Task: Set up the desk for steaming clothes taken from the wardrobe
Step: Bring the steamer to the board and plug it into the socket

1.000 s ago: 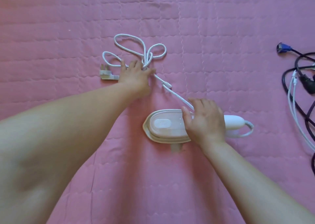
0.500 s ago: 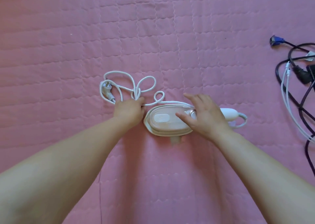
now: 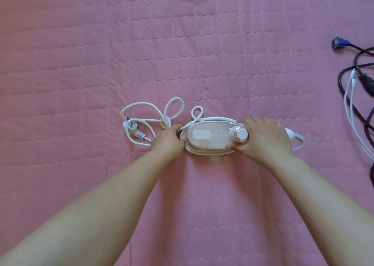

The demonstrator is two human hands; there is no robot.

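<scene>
A white and pale pink hand steamer (image 3: 210, 137) lies flat on the pink quilted cover (image 3: 182, 43), its nose pointing left and its round dial (image 3: 241, 133) facing up. My right hand (image 3: 263, 138) is closed around the steamer's handle end, just right of the dial. The white braided power cord (image 3: 172, 110) lies in loose loops to the left of the steamer, and its plug (image 3: 133, 129) rests on the cover. My left hand (image 3: 168, 139) pinches the cord bundle right at the steamer's nose.
A tangle of black and white cables (image 3: 356, 87) with a blue connector (image 3: 341, 43) lies at the right edge. The pink quilted cover fills the whole view.
My left hand has pulled the looped cord and plug toward me and in against the steamer's nose. My right hand has slid back along the steamer, uncovering the dial.
</scene>
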